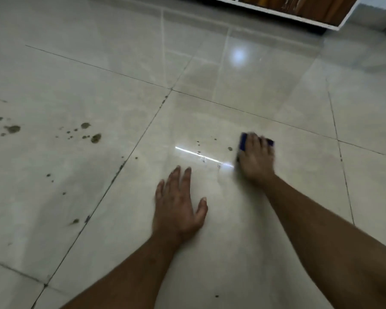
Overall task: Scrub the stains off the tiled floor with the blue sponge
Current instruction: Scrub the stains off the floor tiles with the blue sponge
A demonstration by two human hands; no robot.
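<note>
My right hand [255, 158] presses down on the blue sponge [243, 141] on the glossy beige tiled floor [276, 97], and both are blurred. Only the sponge's left end and a dark strip past my fingers show. Small dark stains [230, 148] lie just left of the sponge. A bigger scatter of dark stains [95, 138] spreads over the tile at the left, out to the frame's left edge. My left hand [178, 206] rests flat on the floor with fingers apart, nearer to me and left of the sponge.
A white-framed cabinet [299, 12] stands at the far top right, with a wall [379, 12] beside it. Dark grout lines [129, 156] cross the floor. A bright light streak [201, 156] reflects between my hands. One tiny speck [216, 296] lies near the bottom.
</note>
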